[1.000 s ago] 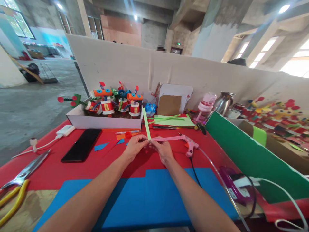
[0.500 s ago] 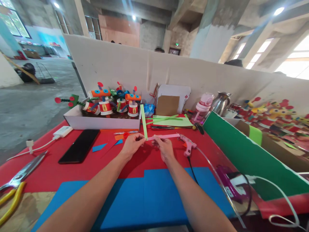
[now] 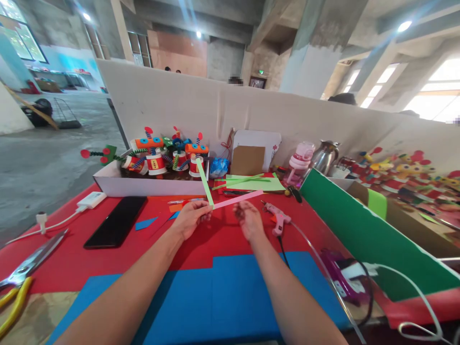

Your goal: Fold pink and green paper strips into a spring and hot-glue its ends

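Observation:
My left hand pinches the corner where a light green paper strip and a pink paper strip meet at an angle. The green strip points up and away; the pink one stretches to the right. Just below the pink strip is my right hand, its fingers loosely curled and apart, with nothing visibly held. To the right of that hand a pink hot glue gun lies on the red table cover.
A black phone and yellow-handled scissors lie on the left. Behind them, a white box holds paper-cup figures. Green paper lies at the back. On the right are a green-sided box and a purple power strip.
My right hand has let go of the pink strip and moved slightly right and down. The joined strips have tilted leftward in my left hand, and the pink strip's far end has risen.

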`<state>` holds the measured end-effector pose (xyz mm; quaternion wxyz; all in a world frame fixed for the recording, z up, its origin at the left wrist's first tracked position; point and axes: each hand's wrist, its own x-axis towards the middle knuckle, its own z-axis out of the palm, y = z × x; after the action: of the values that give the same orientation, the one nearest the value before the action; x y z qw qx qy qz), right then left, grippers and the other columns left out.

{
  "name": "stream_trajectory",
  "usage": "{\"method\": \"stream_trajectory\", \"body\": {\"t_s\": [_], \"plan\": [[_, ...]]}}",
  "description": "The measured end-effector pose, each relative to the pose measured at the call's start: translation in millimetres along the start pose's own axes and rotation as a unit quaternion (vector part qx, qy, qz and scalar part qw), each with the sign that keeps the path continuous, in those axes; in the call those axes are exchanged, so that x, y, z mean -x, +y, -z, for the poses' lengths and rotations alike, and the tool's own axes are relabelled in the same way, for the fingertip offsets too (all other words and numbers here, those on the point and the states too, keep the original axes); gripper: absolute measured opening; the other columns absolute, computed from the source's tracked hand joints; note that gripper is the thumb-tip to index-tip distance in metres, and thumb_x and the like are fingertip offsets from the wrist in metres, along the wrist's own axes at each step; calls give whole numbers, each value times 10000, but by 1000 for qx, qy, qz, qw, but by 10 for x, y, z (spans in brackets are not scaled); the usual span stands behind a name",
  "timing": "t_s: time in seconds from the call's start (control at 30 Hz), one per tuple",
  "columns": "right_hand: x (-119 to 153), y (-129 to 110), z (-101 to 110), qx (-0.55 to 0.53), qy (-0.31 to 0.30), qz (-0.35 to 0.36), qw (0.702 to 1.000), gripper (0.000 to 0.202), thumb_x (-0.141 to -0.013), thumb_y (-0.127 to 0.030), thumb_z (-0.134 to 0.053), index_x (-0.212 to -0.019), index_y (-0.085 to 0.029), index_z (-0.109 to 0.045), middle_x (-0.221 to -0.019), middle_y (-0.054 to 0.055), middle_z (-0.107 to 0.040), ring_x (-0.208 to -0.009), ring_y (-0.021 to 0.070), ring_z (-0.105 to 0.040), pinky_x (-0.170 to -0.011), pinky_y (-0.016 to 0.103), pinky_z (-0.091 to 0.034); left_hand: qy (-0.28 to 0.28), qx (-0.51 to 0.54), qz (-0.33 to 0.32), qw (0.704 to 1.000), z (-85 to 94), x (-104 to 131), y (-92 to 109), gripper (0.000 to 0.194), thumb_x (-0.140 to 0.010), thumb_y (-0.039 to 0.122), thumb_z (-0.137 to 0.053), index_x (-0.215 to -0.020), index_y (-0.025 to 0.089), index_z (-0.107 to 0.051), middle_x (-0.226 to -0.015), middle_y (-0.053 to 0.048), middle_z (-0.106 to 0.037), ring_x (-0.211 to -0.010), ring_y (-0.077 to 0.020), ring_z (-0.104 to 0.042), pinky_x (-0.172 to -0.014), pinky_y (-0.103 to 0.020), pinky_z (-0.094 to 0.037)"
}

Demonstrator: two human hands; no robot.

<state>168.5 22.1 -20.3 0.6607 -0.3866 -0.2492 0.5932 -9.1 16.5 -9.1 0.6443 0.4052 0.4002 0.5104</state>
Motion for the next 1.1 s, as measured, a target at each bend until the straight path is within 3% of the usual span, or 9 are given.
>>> {"method": "stream_trajectory", "body": {"t_s": [0.1,0.2,0.57,0.8,1.1], "plan": [[111,162,-79,56,-116,-91,988,266,-511,-310,-840,-625,-155,-656,-572,-2,-665,-506,96,-597,-555,224,-512,-25,-10,11,1000,-49,24,-39,267,-549,324,-797,-639,133,-635,-561,2,-598,-499,-75,-501,-511,-206,-390],[178,226,-116,60,-154,-102,981,291,-524,-333,-839,-695,-149,-692,-585,3,-674,-521,92,-600,-604,228,-523,-39,-30,15,999,-96,47,-64,270,-565,335,-787,-664,123,-652,-584,-21,-632,-511,-83,-516,-521,-212,-390],[196,200,-130,55,-155,-101,981,358,-489,-381,-853,-701,-138,-697,-615,19,-689,-581,119,-639,-646,250,-544,17,-58,-7,998,-133,57,-81,255,-545,334,-766,-633,136,-631,-549,3,-598,-498,-82,-484,-517,-221,-382],[222,177,-149,74,-148,-89,982,321,-549,-344,-827,-756,-147,-679,-608,-6,-680,-553,94,-626,-622,221,-528,29,-75,-20,997,-152,62,-89,212,-567,320,-724,-615,141,-622,-542,-4,-597,-485,-94,-494,-518,-240,-390],[229,198,-171,92,-128,-69,985,341,-487,-333,-841,-719,-155,-664,-587,-12,-673,-542,103,-624,-589,222,-519,32,-74,-5,997,-132,63,-72,239,-507,291,-781,-628,121,-666,-561,-24,-636,-502,-102,-526,-516,-233,-413]]}}
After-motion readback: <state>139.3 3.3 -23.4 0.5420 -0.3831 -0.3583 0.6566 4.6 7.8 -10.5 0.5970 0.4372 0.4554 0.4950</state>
